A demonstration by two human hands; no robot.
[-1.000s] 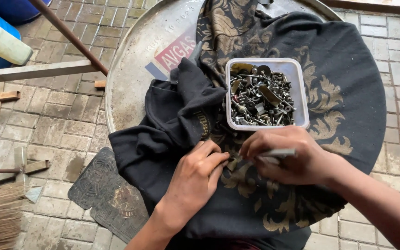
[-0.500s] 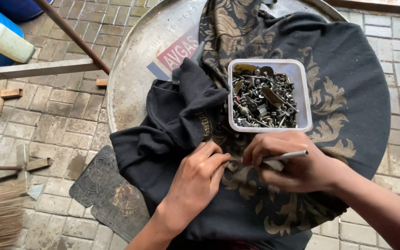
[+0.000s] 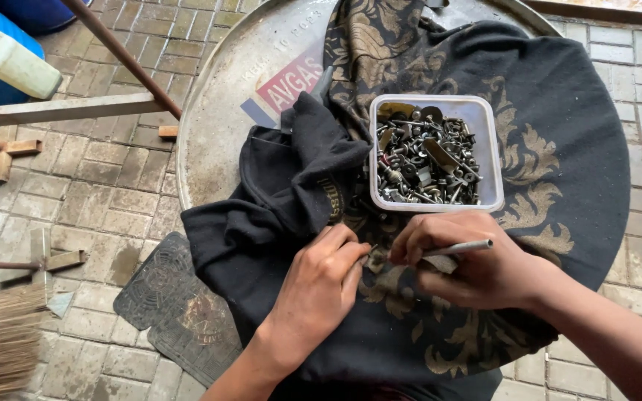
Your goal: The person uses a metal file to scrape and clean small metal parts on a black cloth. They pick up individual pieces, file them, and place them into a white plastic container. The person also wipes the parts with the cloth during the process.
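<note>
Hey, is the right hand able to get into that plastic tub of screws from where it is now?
Probably yes: the tub sits open-topped just beyond the right hand with nothing between, though that hand holds a thin metal rod.

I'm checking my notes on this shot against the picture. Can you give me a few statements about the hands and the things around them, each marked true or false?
1. The right hand holds a thin metal rod. True.
2. The white plastic tub is empty. False: it is full of small metal parts.
3. Both hands rest on a dark cloth with a gold pattern. True.
4. The left hand is reaching into the tub. False: it is on the cloth, below the tub.
5. The cloth lies on a round metal drum top. True.
</note>
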